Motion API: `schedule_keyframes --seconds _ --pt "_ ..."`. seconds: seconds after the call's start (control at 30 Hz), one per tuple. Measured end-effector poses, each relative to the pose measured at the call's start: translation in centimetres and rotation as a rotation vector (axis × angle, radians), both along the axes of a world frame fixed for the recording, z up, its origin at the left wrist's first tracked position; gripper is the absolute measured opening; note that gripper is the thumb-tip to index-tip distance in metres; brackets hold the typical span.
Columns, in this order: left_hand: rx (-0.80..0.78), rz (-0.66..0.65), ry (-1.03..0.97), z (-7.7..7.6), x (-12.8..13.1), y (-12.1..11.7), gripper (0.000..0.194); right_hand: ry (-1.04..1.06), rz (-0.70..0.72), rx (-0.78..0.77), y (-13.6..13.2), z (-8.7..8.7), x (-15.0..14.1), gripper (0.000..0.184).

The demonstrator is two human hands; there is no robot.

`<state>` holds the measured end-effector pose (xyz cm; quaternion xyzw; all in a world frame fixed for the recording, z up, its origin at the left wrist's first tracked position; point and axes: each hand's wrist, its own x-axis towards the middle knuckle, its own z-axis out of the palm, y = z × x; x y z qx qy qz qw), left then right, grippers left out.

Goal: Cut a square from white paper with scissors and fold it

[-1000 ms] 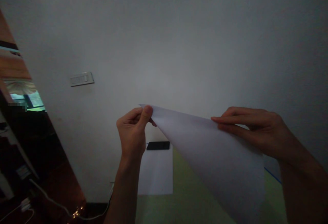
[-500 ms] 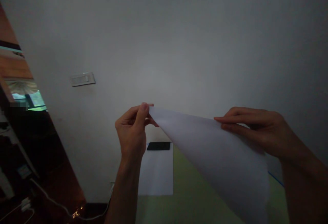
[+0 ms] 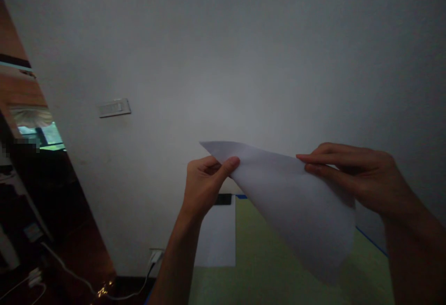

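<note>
I hold a white sheet of paper (image 3: 296, 202) up in the air in front of a pale wall, bent over into a pointed, cone-like shape. My left hand (image 3: 205, 186) pinches the paper a little below its upper left tip, thumb on the near face. My right hand (image 3: 351, 177) pinches the upper right edge, fingers stretched along the fold and pressed together on the sheet. Both forearms rise from the bottom of the view.
A second white sheet (image 3: 219, 235) lies on the yellow-green table (image 3: 258, 268), with a black phone (image 3: 223, 199) at its far end. A wall switch (image 3: 114, 108) is at left. Dark wooden furniture (image 3: 52, 202) and white cables (image 3: 69, 272) fill the lower left.
My left hand slid right and down along the paper's edge, away from the tip, which now sticks out free. The paper's lower part has curled in tighter. My right hand stayed put.
</note>
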<state>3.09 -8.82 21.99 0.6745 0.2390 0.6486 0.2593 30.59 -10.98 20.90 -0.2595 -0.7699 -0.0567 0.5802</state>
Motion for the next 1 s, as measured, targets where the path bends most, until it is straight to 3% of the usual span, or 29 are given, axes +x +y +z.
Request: schedule_keyframes --seconds 0.1,0.23,0.4,0.67,1.0 --pt "0.027 0.075 0.022 0.1 -0.3 0.0 0.022 -0.016 0.0 0.008 0.0 0.1 -0.1 0.022" --pt "0.099 0.163 0.071 0.1 -0.4 -0.1 0.043 0.009 0.003 0.006 0.0 0.0 -0.1 0.023" --pt "0.107 0.108 0.111 0.3 -0.4 -0.1 0.049 0.018 0.016 -0.025 0.2 0.0 0.2 0.023" --pt "-0.045 -0.089 0.128 -0.1 0.4 -0.1 0.029 0.147 0.009 -0.028 -0.2 -0.2 -0.4 0.023" --pt "-0.112 -0.094 0.158 -0.1 -0.4 -0.3 0.021 0.067 -0.026 -0.017 -0.1 -0.1 -0.1 0.022"
